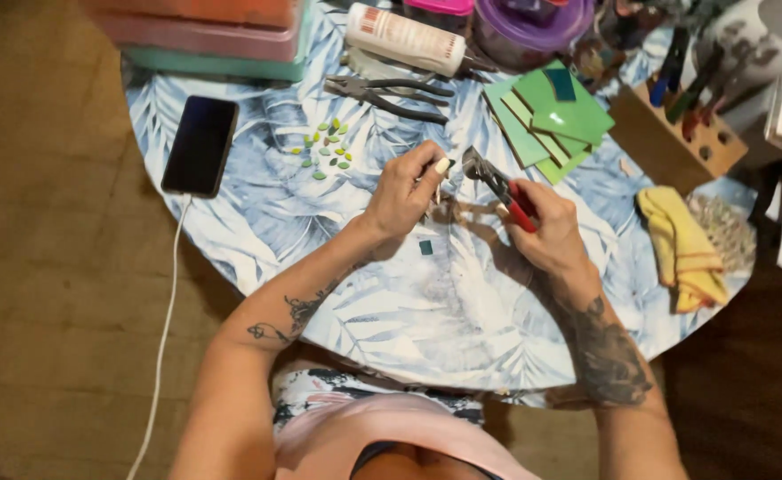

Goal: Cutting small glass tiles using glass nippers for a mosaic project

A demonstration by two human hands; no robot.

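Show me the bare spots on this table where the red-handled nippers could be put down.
Widest free patch: the near part of the table, between both forearms, below the small teal tile. A second lies between the phone and the left hand, below the green leaf pieces. The far edge is crowded: glue bottle, pliers, green glass sheets, yellow cloth.

I see nippers (496, 185) of dull grey metal with glossy red plastic grips. The tabletop (409, 302) wears a smooth, leaf-printed cloth. Green tiles (560, 120) near its far edge look glossy, like glass. The phone (200, 145) shines black; the rag (682, 249) is soft yellow cloth; the rack (666, 142) is matt wood.
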